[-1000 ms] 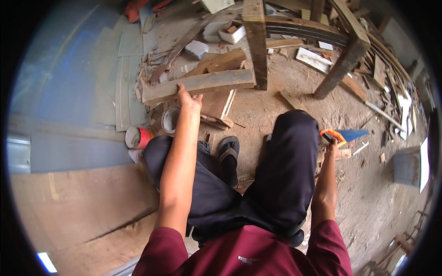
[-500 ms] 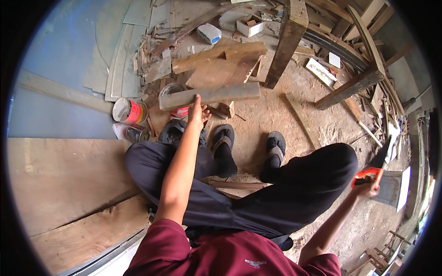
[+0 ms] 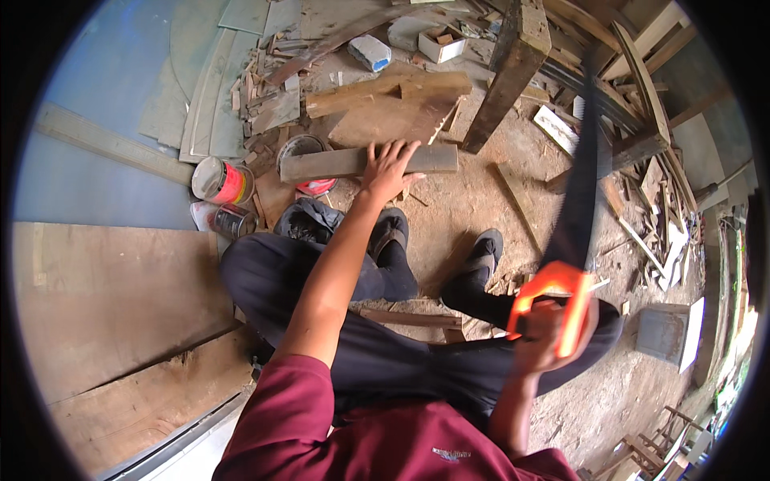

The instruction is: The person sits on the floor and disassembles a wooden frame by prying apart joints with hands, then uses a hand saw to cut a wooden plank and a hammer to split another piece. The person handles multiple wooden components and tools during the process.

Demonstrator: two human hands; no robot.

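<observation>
My left hand (image 3: 389,170) lies palm down on a grey wooden plank (image 3: 321,164) that rests on the dirt floor in front of my feet. My right hand (image 3: 553,337) grips the orange handle of a hand saw (image 3: 579,192). The saw's dark blade points up and away from me, raised in the air to the right of my knees. I am seated with dark trousers and black sandals (image 3: 481,256) showing below.
Two paint tins (image 3: 223,180) stand left of the plank, a round tin (image 3: 309,152) partly under it. Scrap boards (image 3: 385,96) and offcuts litter the far floor. A wooden post (image 3: 509,72) leans ahead. Large plywood sheets (image 3: 104,305) lie at left.
My right hand has lifted the saw from beside my right knee, so its blade now stands up in view. My left hand stays on the plank; the view has shifted.
</observation>
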